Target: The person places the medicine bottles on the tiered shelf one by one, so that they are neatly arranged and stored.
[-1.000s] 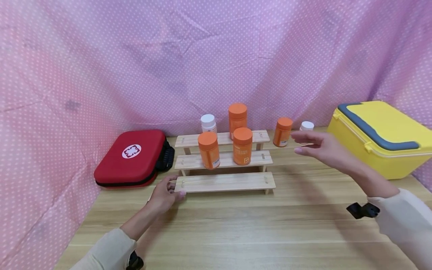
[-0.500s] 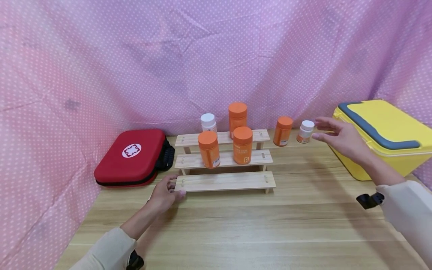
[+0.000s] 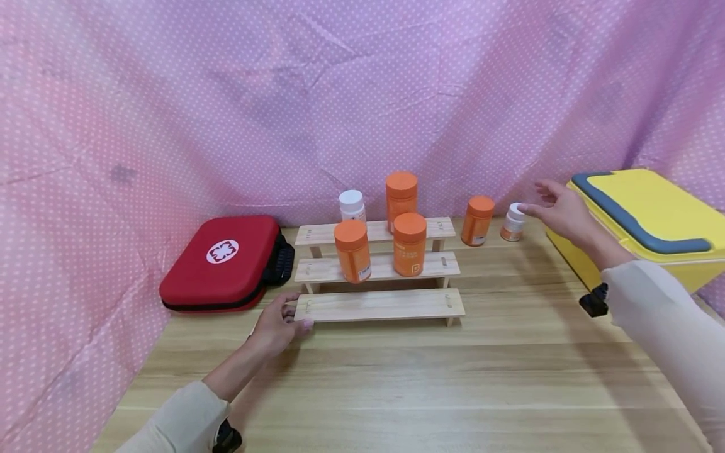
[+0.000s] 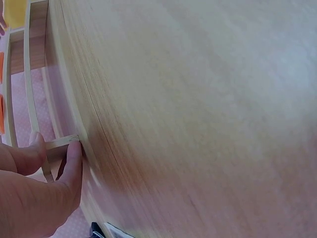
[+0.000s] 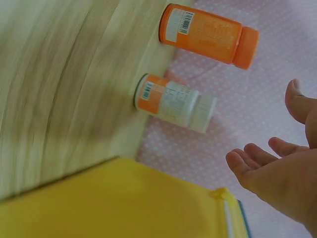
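My left hand [image 3: 275, 327] grips the left end of the lowest step of a three-tier wooden display rack [image 3: 379, 306]. The left wrist view shows thumb and fingers pinching the rack's end [image 4: 62, 142]. Spread and holding nothing, my right hand [image 3: 566, 214] hovers beside the white-capped pill bottle [image 3: 512, 228]. In the right wrist view a gap separates the fingers from that white bottle [image 5: 173, 103]. An orange bottle [image 3: 477, 221] stands to its left. Two orange bottles [image 3: 352, 251] are on the middle tier; a white bottle [image 3: 353, 206] and an orange bottle [image 3: 401, 195] occupy the top tier.
A red first-aid case [image 3: 221, 264] lies left of the rack. The yellow box [image 3: 651, 214] with a grey handle stands at the right, close behind my right hand. Pink dotted cloth [image 3: 362, 94] hangs behind the wooden table [image 3: 362, 390].
My right hand moved right, off the front of the small white bottle, then slightly back left with its fingers spread wider. My left hand stays on the rack.
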Available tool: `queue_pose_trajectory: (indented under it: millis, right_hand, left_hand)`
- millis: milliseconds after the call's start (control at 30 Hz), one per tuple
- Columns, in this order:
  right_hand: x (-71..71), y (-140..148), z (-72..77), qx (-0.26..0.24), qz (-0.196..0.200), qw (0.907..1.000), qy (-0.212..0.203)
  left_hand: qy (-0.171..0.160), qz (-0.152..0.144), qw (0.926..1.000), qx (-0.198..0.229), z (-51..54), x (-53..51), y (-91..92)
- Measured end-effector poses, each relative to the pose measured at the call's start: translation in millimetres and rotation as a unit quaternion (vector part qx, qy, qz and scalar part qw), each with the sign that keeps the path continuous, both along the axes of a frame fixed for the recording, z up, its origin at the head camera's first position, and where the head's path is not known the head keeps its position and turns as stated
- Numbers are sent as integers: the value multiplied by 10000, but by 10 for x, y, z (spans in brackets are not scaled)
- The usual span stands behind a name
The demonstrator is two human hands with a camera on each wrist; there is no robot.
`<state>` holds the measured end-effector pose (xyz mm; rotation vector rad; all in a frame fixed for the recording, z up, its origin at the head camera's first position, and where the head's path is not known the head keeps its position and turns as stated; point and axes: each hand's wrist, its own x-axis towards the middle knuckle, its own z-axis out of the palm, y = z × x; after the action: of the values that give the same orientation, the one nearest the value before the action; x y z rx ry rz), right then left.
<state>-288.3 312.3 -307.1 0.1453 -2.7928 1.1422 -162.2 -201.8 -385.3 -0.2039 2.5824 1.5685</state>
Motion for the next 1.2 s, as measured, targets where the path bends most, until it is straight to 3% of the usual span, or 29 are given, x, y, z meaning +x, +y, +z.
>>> queue_pose_trajectory:
  millis: [267,467,733,1000,1200]
  right_hand:
    - [-237,19,-181,44,16,9989,-467]
    - [-331,86,-323,40,39,9972,-749]
    - [-402,76,-479,116,232,9990,-353]
    - [-405,42,-522,-18,194,9986,-500]
    - [-376,37,-536,-50,194,9991,-384]
  left_hand:
    - [-24,4,10000,-46,11,11,1]
    - [-30,15,9999,-110,14,10,2]
    - [-55,52,9999,-90,6,-5,9]
    - [-35,67,9998,-165,-1,-12,1]
    - [-44,42,9998,-203,1,-6,2]
